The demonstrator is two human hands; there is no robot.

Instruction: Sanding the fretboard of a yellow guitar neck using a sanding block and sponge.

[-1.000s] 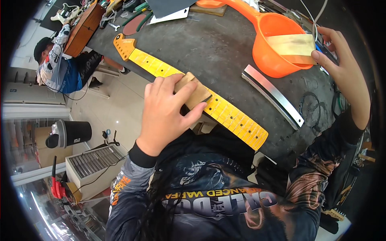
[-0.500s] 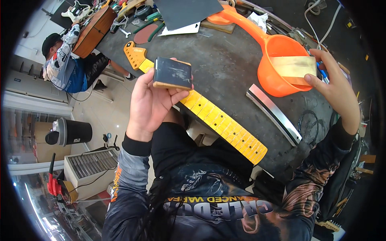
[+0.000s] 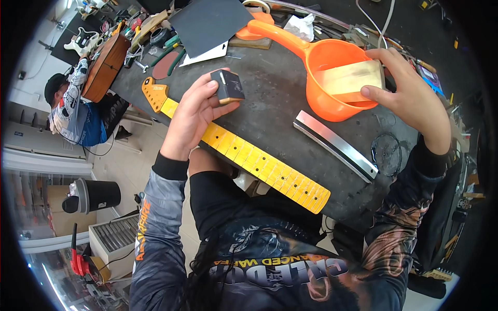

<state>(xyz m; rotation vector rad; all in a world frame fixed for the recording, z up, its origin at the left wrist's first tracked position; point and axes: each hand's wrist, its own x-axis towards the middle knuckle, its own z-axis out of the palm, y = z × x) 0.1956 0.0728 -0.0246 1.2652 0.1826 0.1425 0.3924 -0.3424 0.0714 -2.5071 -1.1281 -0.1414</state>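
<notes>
– where's the guitar neck (image 3: 249,157)?
– 4 o'clock off my left hand (image 3: 197,108), the nearer one, long axis 10-to-4; it's gripping a dark block (image 3: 229,87), right hand (image 3: 407,92) pinches a pale block (image 3: 345,80) at the dipper (image 3: 332,111)

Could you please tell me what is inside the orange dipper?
The right hand holds a pale yellow block in the mouth of the orange dipper; the block covers much of the interior, so whatever lies beneath it cannot be seen.

The left grip (image 3: 194,109) is hiding part of the yellow guitar neck (image 3: 264,168). The pale block (image 3: 347,79) is covering some inner wall of the orange ladle (image 3: 327,101).
</notes>
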